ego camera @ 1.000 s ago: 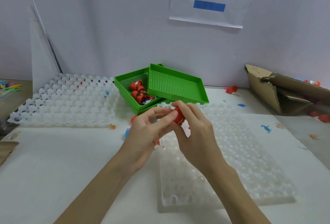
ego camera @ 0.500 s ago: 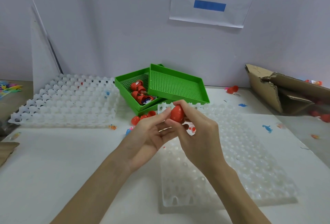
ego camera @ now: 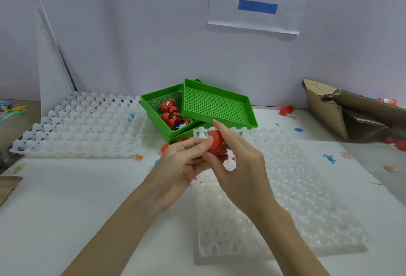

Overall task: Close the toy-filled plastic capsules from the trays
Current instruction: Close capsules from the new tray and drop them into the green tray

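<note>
Capsule closing in progress: red capsule (ego camera: pixel 216 143) is held in the air between both hands, above the near end of the clear cell tray (ego camera: pixel 307 198) and just in front of the green mesh trays (ego camera: pixel 219 106). Left hand (ego camera: pixel 182 163) curls fingers and thumb round its left side; right hand (ego camera: pixel 239 165) pinches it from the right, index finger lying over the top. Seam is hidden by the fingers, so cannot tell if the halves have snapped together yet. Likely step: pressing halves shut. Next move calls for a straight squeeze along the capsule axis, halves aligned, then setting it down. More red capsules (ego camera: pixel 172 115) sit open in the lower green tray. Second white cell tray (ego camera: pixel 77 126) lies well apart on the left; torn cardboard box (ego camera: pixel 351 113) on the right.
</note>
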